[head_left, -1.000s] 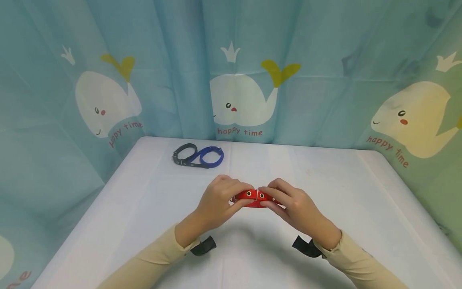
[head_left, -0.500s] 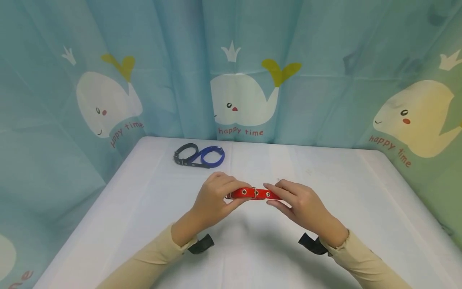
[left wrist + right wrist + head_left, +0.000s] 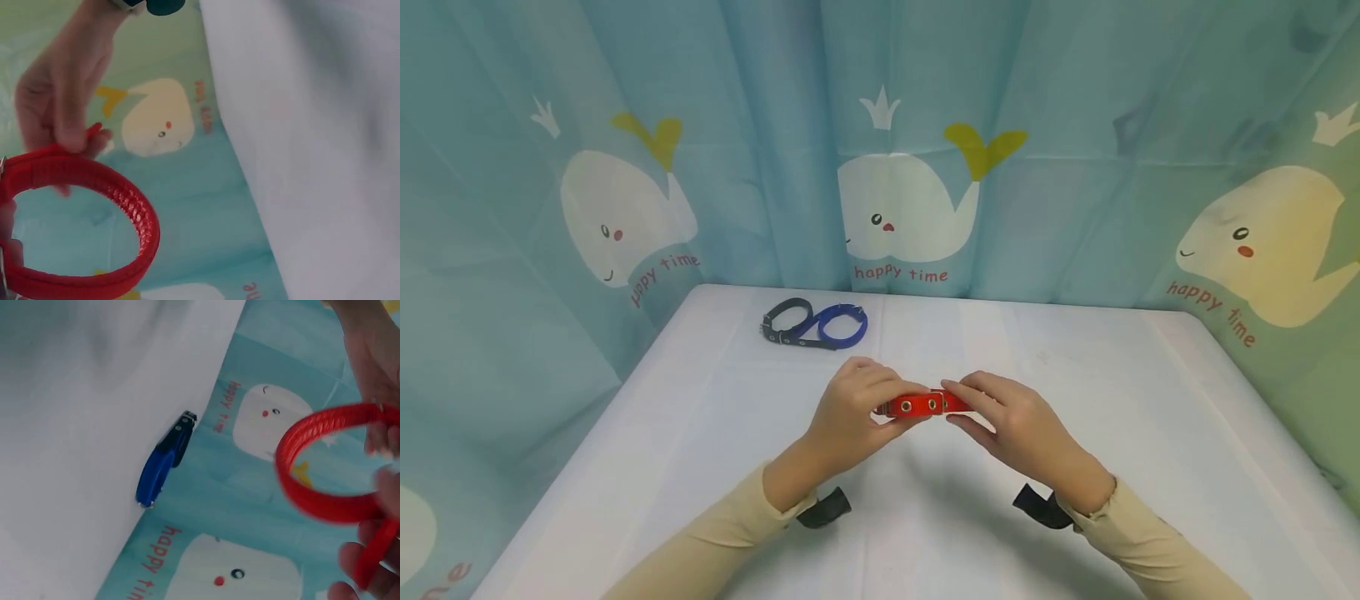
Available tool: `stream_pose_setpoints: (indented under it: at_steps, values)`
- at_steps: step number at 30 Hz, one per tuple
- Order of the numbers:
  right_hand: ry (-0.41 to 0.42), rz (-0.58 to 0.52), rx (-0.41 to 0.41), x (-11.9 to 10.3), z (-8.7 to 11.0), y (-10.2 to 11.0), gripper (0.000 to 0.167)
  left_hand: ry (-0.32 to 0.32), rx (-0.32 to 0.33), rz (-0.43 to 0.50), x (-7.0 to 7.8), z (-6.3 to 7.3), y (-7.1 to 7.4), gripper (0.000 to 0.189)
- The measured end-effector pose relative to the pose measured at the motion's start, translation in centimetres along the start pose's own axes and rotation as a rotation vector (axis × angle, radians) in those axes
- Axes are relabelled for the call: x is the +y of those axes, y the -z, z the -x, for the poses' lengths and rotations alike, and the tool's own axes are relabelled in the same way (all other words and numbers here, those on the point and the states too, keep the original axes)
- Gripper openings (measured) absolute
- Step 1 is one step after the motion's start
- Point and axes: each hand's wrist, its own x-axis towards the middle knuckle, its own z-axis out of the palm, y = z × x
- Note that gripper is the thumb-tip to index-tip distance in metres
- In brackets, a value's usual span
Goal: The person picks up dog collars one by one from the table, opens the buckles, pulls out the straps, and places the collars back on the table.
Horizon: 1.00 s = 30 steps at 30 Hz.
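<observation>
A red pet collar (image 3: 916, 406) with metal eyelets is held up above the table, closed into a loop. My left hand (image 3: 853, 412) pinches its left part, fingers above and thumb below, near the metal buckle. On the other side my right hand (image 3: 1022, 425) holds the strap between thumb and fingers, close to a metal keeper ring. The loop's padded inner side shows in the left wrist view, where the collar (image 3: 150, 231) hangs between both hands. From the right wrist, the collar's tail (image 3: 374, 559) sticks out between the right fingers.
A black collar (image 3: 786, 337) and a blue collar (image 3: 842, 340) lie overlapping at the back left of the white table (image 3: 1075, 367). Behind the table hangs a blue-green whale-print curtain (image 3: 790, 167). Black straps (image 3: 825, 508) stick out below the sleeves.
My right hand slid right along the strap, then came back left toward my left hand. More of the eyeleted strap shows left of the keeper ring. The black and blue collars have not moved.
</observation>
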Motion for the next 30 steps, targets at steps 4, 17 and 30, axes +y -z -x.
stream_pose_setpoints:
  at_steps: [4, 17, 30]
  values:
    - [-0.032, -0.023, 0.009, -0.1, 0.0, 0.0, 0.029, 0.005, 0.002, 0.009, -0.1, 0.1, -0.1, 0.026]
    - [-0.085, 0.016, 0.015, -0.4, -0.5, 0.0, 0.045, -0.049, 0.020, -0.021, -0.1, 0.3, -0.4, 0.035]
    - [0.116, -0.051, 0.083, -2.2, -1.2, 0.2, 0.037, -0.047, -0.016, -0.136, -0.1, -0.1, -0.7, 0.035]
